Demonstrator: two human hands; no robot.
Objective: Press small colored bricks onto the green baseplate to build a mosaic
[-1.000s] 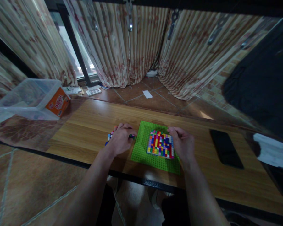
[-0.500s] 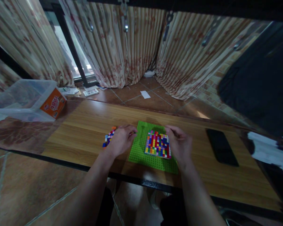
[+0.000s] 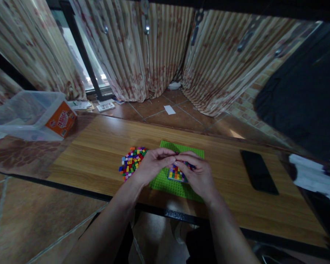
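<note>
My left hand (image 3: 156, 163) and my right hand (image 3: 196, 170) meet fingertip to fingertip above a green studded baseplate (image 3: 165, 186). Both are closed in a pinch, and whatever lies between the fingers is too small or hidden to make out. Beneath them, a block of many-coloured toy bricks (image 3: 176, 174) rests on the baseplate, its upper and right parts covered by my fingers. To the left of the baseplate, beside my left wrist, is a loose pile of small coloured bricks (image 3: 130, 163).
A black phone-like slab (image 3: 258, 171) lies on the wooden table (image 3: 99, 154) at the right, near white papers (image 3: 313, 176). A clear plastic bin (image 3: 27, 128) with an orange label stands far left. Curtains hang behind, and a dark cloth-like shape (image 3: 302, 95) fills the right side.
My left hand has moved right and my right hand left, so their fingertips now meet over the brick block. More of the loose pile shows, and less of the block.
</note>
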